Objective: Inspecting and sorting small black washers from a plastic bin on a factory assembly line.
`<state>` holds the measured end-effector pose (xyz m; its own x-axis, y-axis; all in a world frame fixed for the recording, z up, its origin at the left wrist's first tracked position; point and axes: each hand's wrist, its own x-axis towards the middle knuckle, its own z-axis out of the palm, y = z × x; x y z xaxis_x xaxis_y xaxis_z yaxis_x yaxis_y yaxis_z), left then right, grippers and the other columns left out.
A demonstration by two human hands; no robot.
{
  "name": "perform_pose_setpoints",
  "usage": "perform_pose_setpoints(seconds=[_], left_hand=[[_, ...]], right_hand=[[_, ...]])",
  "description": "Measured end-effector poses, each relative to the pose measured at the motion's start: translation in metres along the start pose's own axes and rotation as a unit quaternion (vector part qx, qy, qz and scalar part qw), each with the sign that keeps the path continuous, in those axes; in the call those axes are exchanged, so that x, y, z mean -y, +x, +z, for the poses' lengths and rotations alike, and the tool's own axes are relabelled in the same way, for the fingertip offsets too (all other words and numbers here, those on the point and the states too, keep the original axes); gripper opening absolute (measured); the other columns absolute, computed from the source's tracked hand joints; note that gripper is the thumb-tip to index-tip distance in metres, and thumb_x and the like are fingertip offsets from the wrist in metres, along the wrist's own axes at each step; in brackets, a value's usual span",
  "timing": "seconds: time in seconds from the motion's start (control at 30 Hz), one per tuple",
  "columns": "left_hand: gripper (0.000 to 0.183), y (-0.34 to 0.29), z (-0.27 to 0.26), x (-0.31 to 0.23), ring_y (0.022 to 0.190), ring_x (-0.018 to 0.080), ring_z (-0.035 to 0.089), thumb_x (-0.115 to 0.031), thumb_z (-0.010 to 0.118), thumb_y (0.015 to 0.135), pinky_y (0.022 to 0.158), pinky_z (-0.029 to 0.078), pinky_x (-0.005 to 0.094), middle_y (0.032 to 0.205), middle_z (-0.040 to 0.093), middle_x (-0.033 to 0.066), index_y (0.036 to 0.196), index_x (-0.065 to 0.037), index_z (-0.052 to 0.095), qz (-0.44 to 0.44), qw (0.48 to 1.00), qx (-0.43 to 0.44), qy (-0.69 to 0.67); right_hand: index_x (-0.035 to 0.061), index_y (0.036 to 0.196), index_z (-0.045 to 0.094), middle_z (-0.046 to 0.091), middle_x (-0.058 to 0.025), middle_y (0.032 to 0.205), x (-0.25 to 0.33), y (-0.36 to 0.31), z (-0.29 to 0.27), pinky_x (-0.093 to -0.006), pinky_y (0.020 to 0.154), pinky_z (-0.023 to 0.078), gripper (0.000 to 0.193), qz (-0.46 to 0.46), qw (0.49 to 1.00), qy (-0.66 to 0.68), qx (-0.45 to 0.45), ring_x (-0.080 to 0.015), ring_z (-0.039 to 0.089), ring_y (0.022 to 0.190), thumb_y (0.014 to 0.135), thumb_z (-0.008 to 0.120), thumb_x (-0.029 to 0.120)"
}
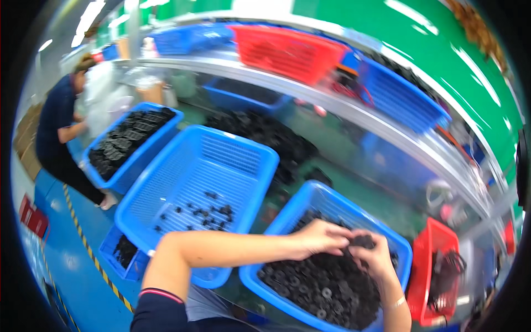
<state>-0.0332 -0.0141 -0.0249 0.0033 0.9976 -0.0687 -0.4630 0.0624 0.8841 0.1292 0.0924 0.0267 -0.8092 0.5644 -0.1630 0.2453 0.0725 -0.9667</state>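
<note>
Both hands meet above a blue basket (251, 276) filled with small black ring-shaped parts (310, 290). My right hand (376, 257) is closed around a dark black part (362, 242), its fingers curled and thumb toward the left. Just left of it, my left hand (321, 239) has its fingers bent together, their tips beside that part. Whatever the left fingertips pinch is too small and blurred to make out. Left of this basket, under my left forearm, a larger blue basket (191, 138) holds a scatter of small black pieces (213, 213).
A red basket (434, 235) with dark items stands at the right. Farther left is a blue bin (113, 180) of black parts; a black heap (260, 138) lies behind. Above runs a metal shelf (265, 74) carrying red and blue baskets. Another person (58, 122) bends at the far left.
</note>
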Motion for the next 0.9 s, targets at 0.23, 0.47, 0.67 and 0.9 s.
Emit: perform_pose_setpoints(seconds=[0.23, 0.47, 0.67, 0.9], left_hand=[[0.036, 0.002, -0.001, -0.012, 0.102, 0.0162, 0.058, -0.014, 0.052, 0.093, 0.089, 0.048, 0.0279, 0.114, 0.059, 0.0104, 0.127, -0.001, 0.048, -0.034, 0.997, -0.035, -0.056], [0.034, 0.001, 0.006, -0.020, 0.075, 0.0074, 0.052, -0.022, 0.052, 0.094, 0.066, 0.044, 0.0218, 0.094, 0.057, 0.0025, 0.123, -0.005, 0.052, 0.009, 0.998, -0.054, 0.029], [0.031, 0.001, 0.013, -0.008, 0.068, 0.0071, 0.041, -0.019, 0.065, 0.085, 0.062, 0.036, 0.0205, 0.076, 0.048, -0.0030, 0.115, -0.011, 0.064, 0.213, 0.910, -0.015, 0.356], [0.021, 0.001, 0.006, -0.009, 0.064, 0.0059, 0.046, -0.021, 0.070, 0.081, 0.060, 0.040, 0.0218, 0.074, 0.055, -0.0017, 0.092, -0.004, 0.066, 0.123, 0.942, -0.034, 0.311]], right_hand=[[0.0038, 0.102, 0.061, 0.057, -0.0018, 0.070, 0.002, 0.001, -0.016, -0.0197, 0.036, 0.032, 0.028, 0.042, 0.983, 0.168, 0.059, -0.0073, 0.050, 0.049, 0.075, 0.067, 0.001], [0.0041, 0.106, 0.059, 0.057, -0.0025, 0.070, -0.001, 0.000, -0.018, -0.0196, 0.036, 0.032, 0.033, 0.076, 0.971, 0.203, 0.101, -0.0077, 0.051, 0.049, 0.075, 0.066, 0.000], [0.0048, 0.092, 0.061, 0.061, -0.0040, 0.070, -0.020, 0.005, -0.007, -0.0190, 0.034, 0.033, 0.021, 0.135, 0.972, 0.126, 0.145, -0.0075, 0.053, 0.049, 0.072, 0.069, 0.002], [0.0030, 0.095, 0.060, 0.062, -0.0067, 0.073, -0.011, 0.003, -0.002, -0.0192, 0.034, 0.033, 0.025, 0.164, 0.964, 0.124, 0.169, -0.0076, 0.052, 0.049, 0.072, 0.069, 0.003]])
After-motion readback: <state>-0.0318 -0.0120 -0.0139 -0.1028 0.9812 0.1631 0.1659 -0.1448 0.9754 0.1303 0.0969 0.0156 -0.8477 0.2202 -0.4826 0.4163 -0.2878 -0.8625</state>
